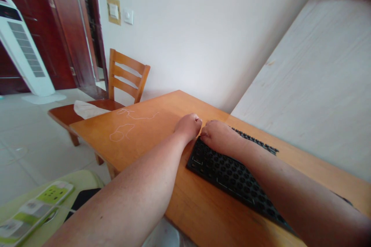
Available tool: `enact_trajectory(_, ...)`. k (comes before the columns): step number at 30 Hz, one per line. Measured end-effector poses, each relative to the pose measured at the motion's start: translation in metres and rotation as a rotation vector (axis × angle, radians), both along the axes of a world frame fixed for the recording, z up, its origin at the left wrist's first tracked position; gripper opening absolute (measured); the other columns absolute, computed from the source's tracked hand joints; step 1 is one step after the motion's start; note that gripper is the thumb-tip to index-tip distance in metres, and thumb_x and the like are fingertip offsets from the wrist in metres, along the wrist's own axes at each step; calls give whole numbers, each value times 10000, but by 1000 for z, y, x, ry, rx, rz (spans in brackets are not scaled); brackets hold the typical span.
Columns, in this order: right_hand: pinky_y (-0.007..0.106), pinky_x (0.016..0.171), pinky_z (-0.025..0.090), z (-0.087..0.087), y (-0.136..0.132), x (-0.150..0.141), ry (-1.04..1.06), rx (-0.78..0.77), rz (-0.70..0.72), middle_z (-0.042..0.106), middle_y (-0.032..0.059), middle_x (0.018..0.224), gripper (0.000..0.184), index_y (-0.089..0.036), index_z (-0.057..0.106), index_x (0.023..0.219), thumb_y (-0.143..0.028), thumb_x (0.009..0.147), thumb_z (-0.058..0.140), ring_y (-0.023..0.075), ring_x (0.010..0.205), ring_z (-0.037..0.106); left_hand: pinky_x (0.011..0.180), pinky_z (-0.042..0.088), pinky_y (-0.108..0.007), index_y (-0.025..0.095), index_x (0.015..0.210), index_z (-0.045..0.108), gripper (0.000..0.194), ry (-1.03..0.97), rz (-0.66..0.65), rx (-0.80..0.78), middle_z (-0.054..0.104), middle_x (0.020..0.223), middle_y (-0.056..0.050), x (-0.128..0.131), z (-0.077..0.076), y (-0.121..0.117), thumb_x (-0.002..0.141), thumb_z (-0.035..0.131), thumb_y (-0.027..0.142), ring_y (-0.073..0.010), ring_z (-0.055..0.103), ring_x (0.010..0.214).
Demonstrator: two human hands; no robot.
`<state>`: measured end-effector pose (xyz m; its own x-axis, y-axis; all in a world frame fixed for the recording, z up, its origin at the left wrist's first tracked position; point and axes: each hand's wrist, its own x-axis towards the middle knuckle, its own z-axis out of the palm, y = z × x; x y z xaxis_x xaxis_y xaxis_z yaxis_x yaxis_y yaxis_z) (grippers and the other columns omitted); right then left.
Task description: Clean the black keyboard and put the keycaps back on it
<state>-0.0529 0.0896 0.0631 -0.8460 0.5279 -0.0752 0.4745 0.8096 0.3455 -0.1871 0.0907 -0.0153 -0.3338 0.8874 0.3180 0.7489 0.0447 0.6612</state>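
A black keyboard (pixel 222 169) lies slanted on the wooden table (pixel 185 216), partly covered by my right forearm. Just beyond its far left corner is my left hand (pixel 189 125), fingers curled in. Over that same corner bends my right hand (pixel 218 135), its fingers closed and pointing toward the left hand. The two hands almost meet. Whatever the fingers may hold is hidden or too small to make out. Past the right hand shows a row of small black pieces (pixel 257 141); I cannot tell whether they belong to the keyboard.
Thin white strings (pixel 124 125) lie on the table's left side. A wooden chair (pixel 127 71) with a white cloth (pixel 88 110) on its seat stands beyond. At lower left, a power strip (pixel 52 193) rests on a pale green surface. A marbled panel (pixel 313 85) borders the table at right.
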Motion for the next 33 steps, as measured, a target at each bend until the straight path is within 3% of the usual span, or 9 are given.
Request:
enact_trajectory(12, 326, 756, 436, -2, -6, 1, 5, 27, -44, 717, 154, 867, 342, -146, 734, 820, -259, 883, 417, 262, 858, 650, 594, 333, -281, 179, 804, 679, 295, 11, -13, 42, 708, 862, -85, 0, -2, 1, 865, 440, 340, -177, 569, 719)
enact_trajectory(17, 300, 766, 416, -4, -1, 9, 114, -66, -7, 721, 105, 802, 312, -171, 727, 732, -256, 858, 455, 225, 823, 640, 560, 296, -281, 182, 750, 655, 280, -28, -14, 49, 694, 796, -70, -1, -3, 3, 851, 452, 347, -166, 544, 670)
enact_trajectory(21, 270, 686, 405, -3, 7, 22, 436, -291, -6, 697, 47, 725, 275, -178, 718, 719, -283, 849, 500, 165, 707, 600, 548, 293, -273, 186, 738, 642, 277, -80, -17, 91, 671, 757, -49, -2, -3, 2, 848, 454, 357, -160, 532, 656)
enact_trajectory(26, 260, 625, 396, -2, 6, 43, 1014, -758, -227, 667, 13, 723, 288, -166, 712, 808, -434, 798, 608, 125, 638, 538, 592, 350, -248, 194, 764, 636, 272, -152, -93, 244, 653, 747, -19, 3, 8, -3, 865, 451, 364, -151, 551, 698)
enact_trajectory(29, 257, 642, 392, -6, 2, 50, 1267, -994, -241, 655, 14, 733, 306, -157, 706, 802, -456, 743, 681, 114, 653, 519, 631, 387, -242, 201, 800, 636, 274, -161, -131, 325, 644, 739, -5, 9, 17, -9, 885, 447, 379, -146, 558, 702)
enact_trajectory(33, 250, 600, 366, -13, 4, 53, 1456, -1144, -263, 621, 15, 682, 330, -151, 676, 721, -475, 696, 736, 106, 617, 484, 696, 424, -243, 211, 860, 644, 250, -123, -200, 404, 666, 819, -11, 15, 27, -20, 902, 455, 369, -149, 580, 770)
